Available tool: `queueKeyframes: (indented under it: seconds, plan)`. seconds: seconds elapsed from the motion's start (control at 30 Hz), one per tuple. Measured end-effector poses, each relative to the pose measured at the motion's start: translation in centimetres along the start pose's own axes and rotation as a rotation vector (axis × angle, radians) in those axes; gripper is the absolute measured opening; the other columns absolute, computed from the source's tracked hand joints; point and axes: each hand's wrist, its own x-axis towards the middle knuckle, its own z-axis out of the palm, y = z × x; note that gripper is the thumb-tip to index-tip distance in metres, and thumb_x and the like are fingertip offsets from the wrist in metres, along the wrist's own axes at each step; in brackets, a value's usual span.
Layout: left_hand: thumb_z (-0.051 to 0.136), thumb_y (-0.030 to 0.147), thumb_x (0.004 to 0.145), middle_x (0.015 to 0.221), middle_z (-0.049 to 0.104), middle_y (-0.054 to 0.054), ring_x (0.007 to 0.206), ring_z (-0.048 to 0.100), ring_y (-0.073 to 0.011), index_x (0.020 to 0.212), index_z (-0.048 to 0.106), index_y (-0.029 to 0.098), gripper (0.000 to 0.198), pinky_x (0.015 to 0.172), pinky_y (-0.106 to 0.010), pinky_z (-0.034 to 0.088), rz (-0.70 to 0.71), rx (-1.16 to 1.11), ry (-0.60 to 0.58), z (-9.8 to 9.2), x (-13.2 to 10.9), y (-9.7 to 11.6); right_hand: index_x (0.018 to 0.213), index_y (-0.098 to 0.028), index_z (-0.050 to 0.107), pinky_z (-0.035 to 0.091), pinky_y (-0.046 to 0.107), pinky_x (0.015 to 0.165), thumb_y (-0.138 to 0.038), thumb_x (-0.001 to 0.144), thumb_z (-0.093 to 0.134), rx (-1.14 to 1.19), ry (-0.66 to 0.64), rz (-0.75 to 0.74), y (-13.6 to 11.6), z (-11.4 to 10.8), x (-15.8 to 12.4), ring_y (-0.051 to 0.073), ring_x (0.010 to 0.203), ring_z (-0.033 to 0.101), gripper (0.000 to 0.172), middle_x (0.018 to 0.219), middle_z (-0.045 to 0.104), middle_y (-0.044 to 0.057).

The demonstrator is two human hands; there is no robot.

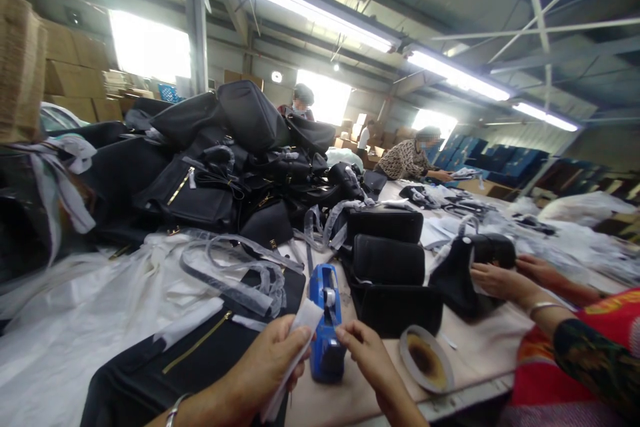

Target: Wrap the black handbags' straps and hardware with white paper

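Observation:
My left hand (280,353) is closed around a folded white strip of thin wrapping material (306,320), which slants up past the thumb. Just right of it stands a blue tape dispenser (325,280) with a small roll of clear tape (329,298). The thumb and forefinger of my right hand (367,350) pinch together at the dispenser's right side, on what looks like the free end of the tape. Below my left hand lies a black bag (145,380) with a gold zipper (197,343), partly covered by the hand and forearm.
Black bags are heaped behind (250,113). Clear-wrapped straps (235,280) and white plastic sheeting (50,347) lie left. Several black bags (389,260) stand in a row beyond the dispenser. A round dish (427,359) sits right. A co-worker's hands (505,283) hold a black bag (463,273).

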Motion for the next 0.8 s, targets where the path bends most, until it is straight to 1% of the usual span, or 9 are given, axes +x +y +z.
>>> queueKeyframes:
  seconds: [0.13, 0.23, 0.3, 0.37, 0.43, 0.53, 0.67, 0.73, 0.8]
  plan:
    - [0.055, 0.055, 0.08, 0.061, 0.04, 0.008, 0.045, 0.033, -0.0049, 0.083, 0.045, 0.018, 0.037, 0.043, -0.019, 0.028, 0.018, -0.005, 0.003, -0.2, 0.0, 0.0, 0.07, -0.017, 0.06, 0.041, 0.027, 0.068, -0.047, 0.08, 0.061, 0.039, 0.036, -0.04, -1.6, -0.2, -0.9, 0.017, 0.072, 0.053, 0.032, 0.07, 0.058, 0.001]
    - [0.057, 0.055, 0.078, 0.061, 0.04, 0.008, 0.045, 0.033, -0.0052, 0.083, 0.046, 0.019, 0.039, 0.043, -0.02, 0.027, -0.004, -0.019, 0.014, -0.1, -0.1, 0.2, 0.073, -0.018, 0.06, 0.036, 0.022, 0.056, -0.052, 0.081, 0.063, 0.086, 0.074, -0.033, -2.2, -0.2, -2.4, 0.012, 0.063, 0.048, 0.035, 0.066, 0.054, -0.002]
    - [0.058, 0.055, 0.077, 0.059, 0.039, 0.009, 0.046, 0.033, -0.0054, 0.083, 0.045, 0.019, 0.039, 0.043, -0.02, 0.026, -0.012, -0.023, 0.024, 0.1, -0.2, 0.4, 0.074, -0.019, 0.057, 0.027, 0.02, 0.043, -0.06, 0.078, 0.064, 0.215, 0.046, 0.053, -1.4, 0.2, -3.3, 0.008, 0.048, 0.038, 0.042, 0.058, 0.05, -0.004]
    - [0.058, 0.055, 0.076, 0.059, 0.039, 0.009, 0.045, 0.033, -0.0053, 0.082, 0.045, 0.019, 0.039, 0.043, -0.02, 0.025, -0.021, -0.03, 0.026, 0.2, -0.2, 0.6, 0.073, -0.02, 0.053, 0.02, 0.019, 0.036, -0.068, 0.071, 0.066, 0.382, -0.013, 0.17, 0.2, 1.0, -4.0, 0.006, 0.039, 0.029, 0.049, 0.05, 0.045, -0.007]
    - [0.058, 0.056, 0.075, 0.059, 0.039, 0.009, 0.045, 0.033, -0.0051, 0.083, 0.044, 0.019, 0.041, 0.043, -0.02, 0.025, -0.033, -0.034, 0.029, 0.3, -0.3, 0.7, 0.071, -0.021, 0.05, 0.022, 0.018, 0.034, -0.072, 0.067, 0.067, 0.48, -0.042, 0.247, 2.2, 1.9, -4.3, 0.005, 0.034, 0.025, 0.054, 0.045, 0.041, -0.009]
    - [0.059, 0.058, 0.073, 0.059, 0.039, 0.009, 0.046, 0.033, -0.0049, 0.083, 0.043, 0.019, 0.043, 0.044, -0.02, 0.025, -0.039, -0.038, 0.028, 0.2, -0.3, 0.7, 0.067, -0.022, 0.046, 0.026, 0.019, 0.034, -0.074, 0.062, 0.067, 0.476, -0.041, 0.289, 4.4, 3.1, -4.3, 0.005, 0.032, 0.028, 0.057, 0.042, 0.04, -0.01]
    - [0.06, 0.059, 0.071, 0.058, 0.04, 0.009, 0.045, 0.033, -0.005, 0.084, 0.044, 0.019, 0.045, 0.044, -0.02, 0.026, -0.053, -0.059, 0.012, 0.1, -0.1, 0.5, 0.065, -0.023, 0.044, 0.024, 0.02, 0.033, -0.07, 0.064, 0.064, 0.37, -0.013, 0.262, 5.0, 3.0, -3.4, 0.006, 0.031, 0.028, 0.051, 0.044, 0.043, -0.009]
    - [0.06, 0.061, 0.069, 0.057, 0.039, 0.01, 0.045, 0.033, -0.0051, 0.084, 0.045, 0.018, 0.047, 0.043, -0.02, 0.027, -0.05, -0.067, -0.004, 0.0, -0.1, 0.5, 0.064, -0.023, 0.046, 0.027, 0.021, 0.036, -0.063, 0.068, 0.064, 0.289, 0.017, 0.216, 5.0, 2.4, -3.0, 0.008, 0.035, 0.035, 0.044, 0.046, 0.048, -0.007]
    - [0.061, 0.062, 0.068, 0.057, 0.039, 0.009, 0.045, 0.033, -0.005, 0.084, 0.046, 0.018, 0.049, 0.044, -0.019, 0.028, -0.045, -0.08, -0.007, 0.0, -0.2, 0.6, 0.062, -0.023, 0.048, 0.034, 0.022, 0.044, -0.054, 0.069, 0.064, 0.118, 0.077, 0.135, 5.2, 1.8, -3.0, 0.012, 0.045, 0.047, 0.036, 0.049, 0.054, -0.004]
